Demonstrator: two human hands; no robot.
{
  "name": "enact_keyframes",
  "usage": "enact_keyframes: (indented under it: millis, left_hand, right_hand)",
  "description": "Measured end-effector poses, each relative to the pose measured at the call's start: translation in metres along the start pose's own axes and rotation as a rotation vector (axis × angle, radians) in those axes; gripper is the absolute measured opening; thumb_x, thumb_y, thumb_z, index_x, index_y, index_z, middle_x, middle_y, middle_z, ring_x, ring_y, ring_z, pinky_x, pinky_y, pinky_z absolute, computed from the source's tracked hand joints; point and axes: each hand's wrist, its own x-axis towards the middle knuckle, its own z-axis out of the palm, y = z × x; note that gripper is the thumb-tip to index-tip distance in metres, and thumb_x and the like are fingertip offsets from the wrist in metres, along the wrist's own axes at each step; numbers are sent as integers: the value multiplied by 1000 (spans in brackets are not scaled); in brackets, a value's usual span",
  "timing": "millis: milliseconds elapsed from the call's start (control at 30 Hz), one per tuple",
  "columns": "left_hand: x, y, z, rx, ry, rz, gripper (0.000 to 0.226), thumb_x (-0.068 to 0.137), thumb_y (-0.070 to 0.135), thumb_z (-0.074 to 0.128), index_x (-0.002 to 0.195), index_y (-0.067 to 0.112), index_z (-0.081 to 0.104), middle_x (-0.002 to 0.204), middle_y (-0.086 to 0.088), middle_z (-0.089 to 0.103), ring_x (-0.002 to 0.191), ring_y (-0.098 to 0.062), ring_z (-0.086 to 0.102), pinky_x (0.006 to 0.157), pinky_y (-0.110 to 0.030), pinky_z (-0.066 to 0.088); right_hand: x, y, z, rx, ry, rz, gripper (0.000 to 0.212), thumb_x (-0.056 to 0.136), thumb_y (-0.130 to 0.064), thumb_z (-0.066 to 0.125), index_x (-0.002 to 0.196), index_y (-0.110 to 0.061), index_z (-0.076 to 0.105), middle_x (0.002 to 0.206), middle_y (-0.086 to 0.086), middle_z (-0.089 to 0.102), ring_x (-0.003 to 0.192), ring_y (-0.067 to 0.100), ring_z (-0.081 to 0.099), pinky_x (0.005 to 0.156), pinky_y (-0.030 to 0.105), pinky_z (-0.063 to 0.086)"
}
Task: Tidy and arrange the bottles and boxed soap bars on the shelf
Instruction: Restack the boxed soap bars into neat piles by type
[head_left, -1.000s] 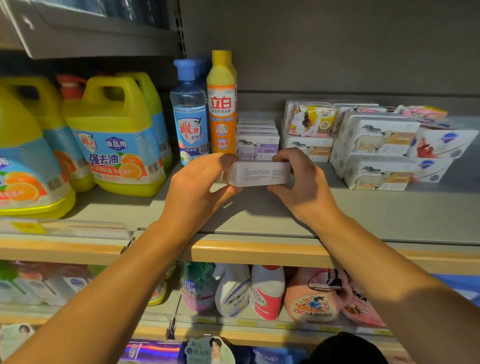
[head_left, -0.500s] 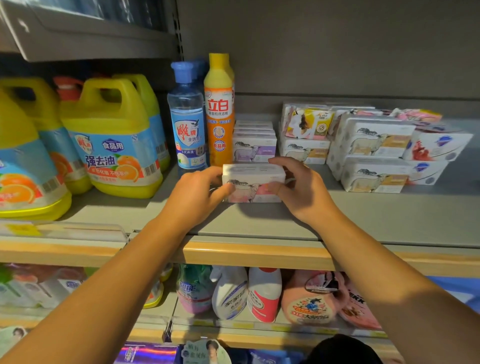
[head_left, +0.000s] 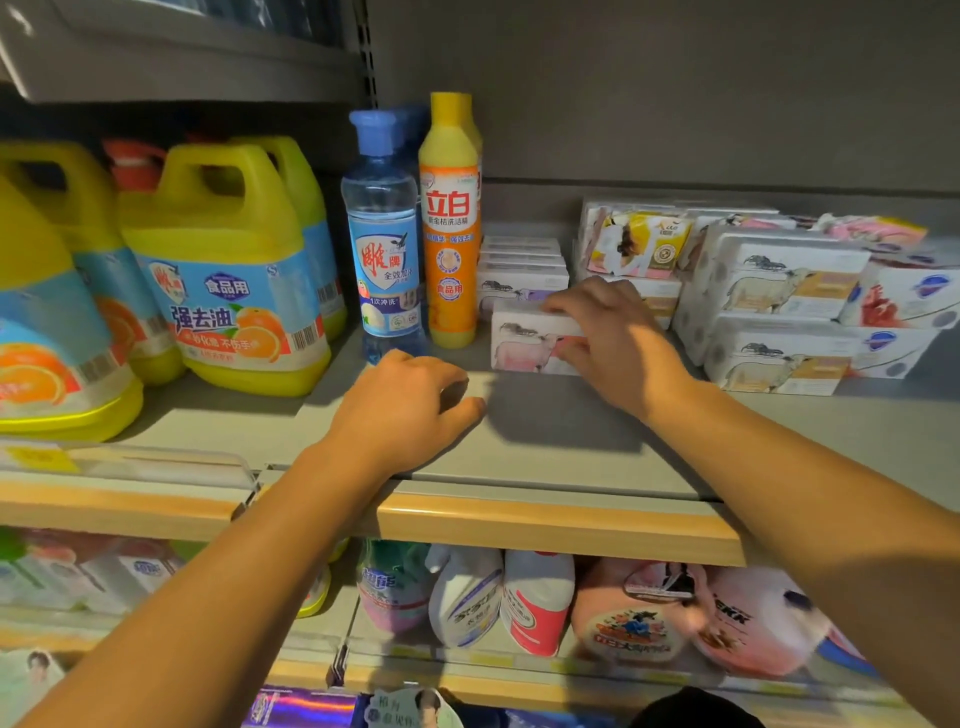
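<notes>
A white soap box with a pink sheep picture (head_left: 524, 340) stands on the grey shelf (head_left: 561, 441), in front of a row of similar purple-labelled boxes (head_left: 522, 270). My right hand (head_left: 613, 338) grips that box from its right end, fingers over the top and thumb below. My left hand (head_left: 410, 410) rests on the shelf to the box's left, fingers loosely curled, holding nothing. A clear blue-capped bottle (head_left: 384, 239) and an orange and yellow bottle (head_left: 449, 223) stand upright just left of the soap row.
Large yellow detergent jugs (head_left: 223, 270) fill the shelf's left side. Stacked white soap boxes (head_left: 774, 306) and yellow and pink packs (head_left: 639, 241) sit to the right. The wooden shelf edge (head_left: 550, 525) runs below my wrists, with spray bottles and pouches on the lower shelf (head_left: 519, 597).
The box has been turned picture-side forward, set down on the shelf and pushed back towards the soap row. My left hand has let go of it and drawn back left.
</notes>
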Motion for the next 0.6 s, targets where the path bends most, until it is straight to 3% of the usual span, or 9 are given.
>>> enact_keyframes:
  millis: [267,600]
  left_hand:
    - [2,-3,4,15,-34,10,50,92,63,41,125,31,60,127,7,63,114,-22,51,91,-40,47]
    - [5,-1,4,17,-46,-15,63,84,69,31,130,34,57,131,9,61,115,-20,49,89,-39,44]
  right_hand:
    - [38,8,31,-136,53,18,41,88,-16,65,128,-16,57,124,7,57,116,33,45,101,41,31]
    - [53,10,45,-146,95,-19,41,88,-13,65,128,-14,59,123,8,59,113,35,47,96,41,38]
